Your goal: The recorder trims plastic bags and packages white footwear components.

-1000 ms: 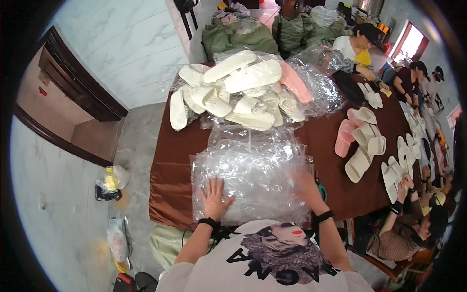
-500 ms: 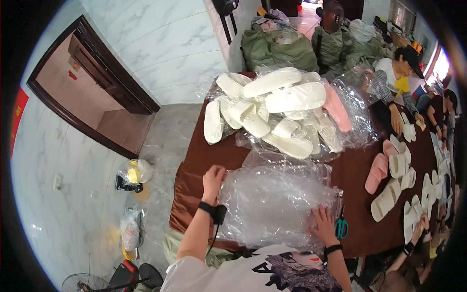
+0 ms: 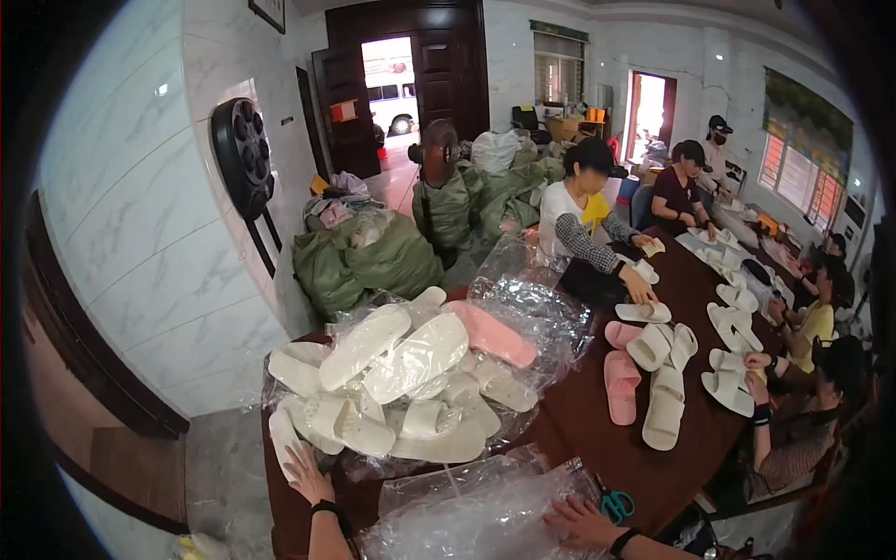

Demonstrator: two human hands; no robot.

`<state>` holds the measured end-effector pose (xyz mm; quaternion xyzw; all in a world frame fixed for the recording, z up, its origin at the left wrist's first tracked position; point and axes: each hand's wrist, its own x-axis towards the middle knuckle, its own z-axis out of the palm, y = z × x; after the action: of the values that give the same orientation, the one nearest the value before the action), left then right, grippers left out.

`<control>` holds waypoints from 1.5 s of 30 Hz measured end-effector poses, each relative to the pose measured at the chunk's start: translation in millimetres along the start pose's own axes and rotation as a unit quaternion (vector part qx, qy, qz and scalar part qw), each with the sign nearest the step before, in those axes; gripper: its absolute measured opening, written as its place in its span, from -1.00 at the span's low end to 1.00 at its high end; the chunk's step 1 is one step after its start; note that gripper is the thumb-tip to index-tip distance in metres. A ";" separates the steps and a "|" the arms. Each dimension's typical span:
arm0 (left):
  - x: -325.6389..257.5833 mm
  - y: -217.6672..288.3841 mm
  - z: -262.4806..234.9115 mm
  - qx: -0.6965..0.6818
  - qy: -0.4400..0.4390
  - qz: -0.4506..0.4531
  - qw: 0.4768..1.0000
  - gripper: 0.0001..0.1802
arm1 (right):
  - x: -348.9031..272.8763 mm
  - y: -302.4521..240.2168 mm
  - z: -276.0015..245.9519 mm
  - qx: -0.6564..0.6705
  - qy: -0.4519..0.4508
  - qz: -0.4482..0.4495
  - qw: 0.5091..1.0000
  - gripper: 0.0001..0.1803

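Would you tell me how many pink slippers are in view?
3: one pink slipper on the heap of white slippers, two on the brown table. More may hide in the heap.

Plastic bags cut off below

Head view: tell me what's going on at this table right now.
A person stands at a long brown table with both hands flat. The left hand rests by a heap of white slippers piled on clear plastic. The right hand lies on a stack of clear plastic bags, with teal scissors just beside it. Farther along, other people sit sorting slipper pairs. Green sacks are piled behind.
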<state>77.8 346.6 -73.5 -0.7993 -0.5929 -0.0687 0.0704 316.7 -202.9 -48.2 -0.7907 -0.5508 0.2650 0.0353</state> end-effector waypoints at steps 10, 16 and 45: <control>-12.0 -55.0 -80.7 -0.132 0.159 0.119 0.971 -0.74 | -1.1 -7.8 -0.1 -0.001 0.031 -0.017 0.999 -0.15; -75.5 -106.9 -214.8 -0.552 -0.037 0.056 0.831 -0.66 | 1.0 -7.9 3.5 -0.024 0.044 -0.015 0.999 -0.17; -316.2 45.8 -113.1 -0.308 -0.056 0.130 0.941 -0.57 | 5.7 41.4 16.7 0.073 0.145 -0.140 0.977 -0.11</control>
<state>27.7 14.9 -25.2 -0.8543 -0.4369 -0.1938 -0.2043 345.8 -218.0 -79.0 -0.7313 -0.6239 0.1796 0.2091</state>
